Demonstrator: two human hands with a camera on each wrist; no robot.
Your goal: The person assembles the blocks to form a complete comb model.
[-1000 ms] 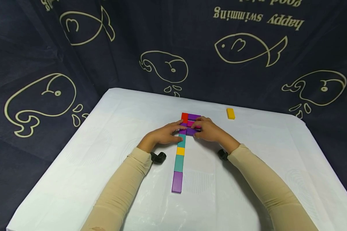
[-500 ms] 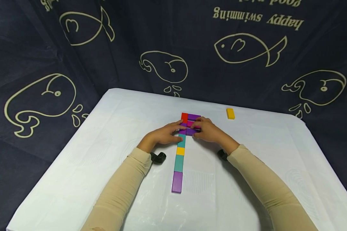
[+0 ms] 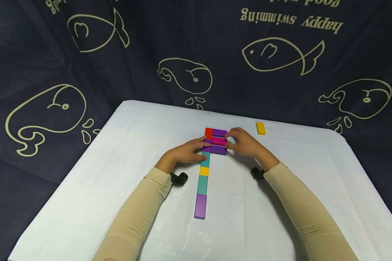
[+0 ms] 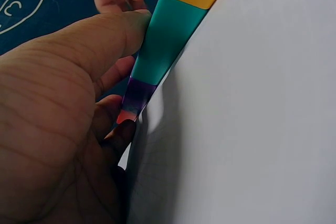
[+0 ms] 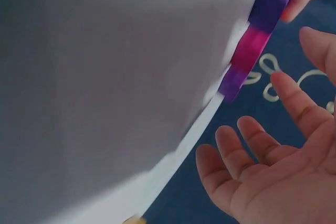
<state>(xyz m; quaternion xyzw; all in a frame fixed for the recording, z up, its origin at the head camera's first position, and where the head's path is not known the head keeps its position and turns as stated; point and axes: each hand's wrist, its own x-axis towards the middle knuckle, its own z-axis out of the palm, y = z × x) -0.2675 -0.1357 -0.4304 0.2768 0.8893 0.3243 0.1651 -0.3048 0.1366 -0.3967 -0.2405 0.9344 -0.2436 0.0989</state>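
Note:
A line of coloured blocks runs down the table, from a red block (image 3: 208, 132) at the far end through teal and yellow ones to a purple block (image 3: 200, 206) nearest me. My left hand (image 3: 184, 151) rests along its left side. In the left wrist view the thumb touches a teal block (image 4: 168, 38), and other fingers reach the purple and red blocks beyond. Two purple blocks and a magenta block (image 3: 219, 141) lie crosswise against the line's far right side. Just right of them is my right hand (image 3: 245, 143), fingers loosely spread, holding nothing.
A lone yellow block (image 3: 260, 128) lies near the far edge of the white table (image 3: 261, 214), to the right. Behind the table hangs a dark cloth (image 3: 222, 36) with fish and whale outlines.
My right hand has drawn back to the right from the crosswise blocks, uncovering their right ends. The left hand has stayed in place, and the blocks show no clear movement.

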